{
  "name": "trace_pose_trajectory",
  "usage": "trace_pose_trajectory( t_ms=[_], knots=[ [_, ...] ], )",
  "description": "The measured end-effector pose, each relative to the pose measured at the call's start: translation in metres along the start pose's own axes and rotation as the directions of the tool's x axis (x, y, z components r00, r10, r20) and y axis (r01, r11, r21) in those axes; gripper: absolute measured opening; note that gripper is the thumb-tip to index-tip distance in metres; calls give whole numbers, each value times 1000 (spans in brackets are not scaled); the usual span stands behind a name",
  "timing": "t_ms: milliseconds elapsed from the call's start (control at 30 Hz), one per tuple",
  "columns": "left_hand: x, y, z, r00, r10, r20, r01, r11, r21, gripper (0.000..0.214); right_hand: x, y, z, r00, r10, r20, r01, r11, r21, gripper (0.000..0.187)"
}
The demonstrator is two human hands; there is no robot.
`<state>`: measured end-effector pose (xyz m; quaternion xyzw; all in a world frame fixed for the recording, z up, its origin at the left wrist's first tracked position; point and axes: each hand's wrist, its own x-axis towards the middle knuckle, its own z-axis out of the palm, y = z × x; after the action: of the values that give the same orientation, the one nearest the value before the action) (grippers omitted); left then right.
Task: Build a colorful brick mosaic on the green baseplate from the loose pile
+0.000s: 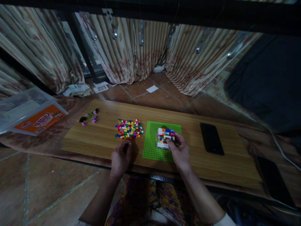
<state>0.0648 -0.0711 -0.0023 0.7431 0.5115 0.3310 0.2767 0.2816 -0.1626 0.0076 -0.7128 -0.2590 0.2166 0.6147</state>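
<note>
A green studded baseplate (150,150) lies on the wooden board before me, carrying a low block of multicoloured toy bricks (162,145) with white rows along its front. My right hand (181,152) is closed at the block's right side, thumb on its top and fingers along its edge; whether a loose brick is beneath the thumb is hidden. To the left, my left hand (120,157) is closed in a pinch on what looks like a small white brick (129,143). Just beyond it, a pile of small coloured bricks (129,128) is spread on the board.
Several pink, green and black pieces (89,117) lie at the board's (188,125) left end. A clear plastic box (35,110) with an orange label stands further left. One black phone (211,138) rests right of the baseplate, and another dark flat device (274,180) lies beyond it.
</note>
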Motion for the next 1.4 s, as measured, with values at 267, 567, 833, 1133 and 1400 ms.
trace_pose_trajectory(
  t_ms=[267, 567, 833, 1133, 1400],
  knots=[
    [0, 0, 0, 1000, -6, 10, 6, 1000, 13, 20, 1, 3, 5, 999, -1, -46, -1, 999, -40, 49],
    [1, 5, -4, 994, -111, 18, 112, 979, -171, 23, 2, 1, 3, 999, -13, -34, 16, 996, 88, 47],
    [-39, 52, -4, 836, -345, 426, 548, 554, -627, 29, -49, -26, -25, 990, -142, 8, 142, 990, -13, 26],
    [-55, 107, 2, 689, -243, 683, 723, 308, -619, 30, -88, -50, -28, 950, -115, 291, 138, 989, -60, 19],
    [-56, 111, 10, 758, -177, 627, 637, 405, -656, 25, -88, -58, -30, 944, -186, 271, 182, 982, 42, 17]
  ],
)
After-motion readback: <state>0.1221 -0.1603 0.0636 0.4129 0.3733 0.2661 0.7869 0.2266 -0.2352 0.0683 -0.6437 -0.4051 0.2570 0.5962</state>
